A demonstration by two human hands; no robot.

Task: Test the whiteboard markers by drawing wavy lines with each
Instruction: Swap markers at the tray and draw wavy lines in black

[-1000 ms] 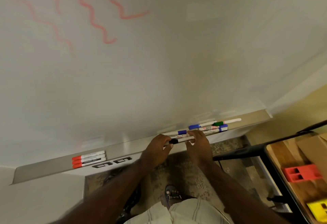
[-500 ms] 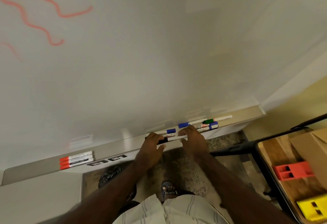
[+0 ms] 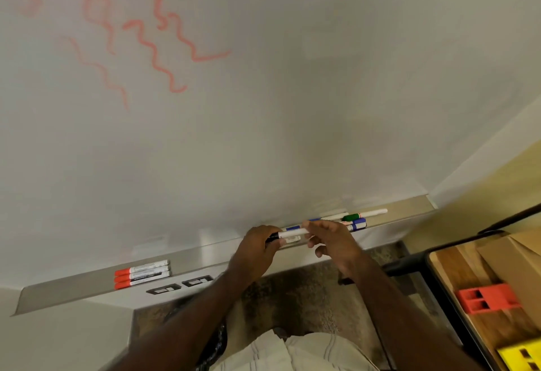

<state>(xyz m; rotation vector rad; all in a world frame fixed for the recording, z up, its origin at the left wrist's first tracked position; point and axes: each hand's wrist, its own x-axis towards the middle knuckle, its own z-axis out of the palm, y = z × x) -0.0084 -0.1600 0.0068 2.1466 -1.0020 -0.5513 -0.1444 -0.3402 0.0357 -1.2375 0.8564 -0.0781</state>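
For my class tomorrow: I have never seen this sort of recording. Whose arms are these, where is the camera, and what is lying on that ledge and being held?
There is no machine here. A person wears a wide-angle camera on the head, so the single picture looks forward and down along their own bare arms.

In front is a whiteboard with red wavy lines drawn at upper left. Along its bottom runs a metal tray. On the tray lie three red-capped markers at left, and blue-capped markers and a green-capped marker at right.

The left hand grips the dark cap end of a black-capped marker, held just in front of the tray. The right hand pinches its white barrel. It seems ready to be uncapped.

At right, a wooden table carries a red block and a yellow block.
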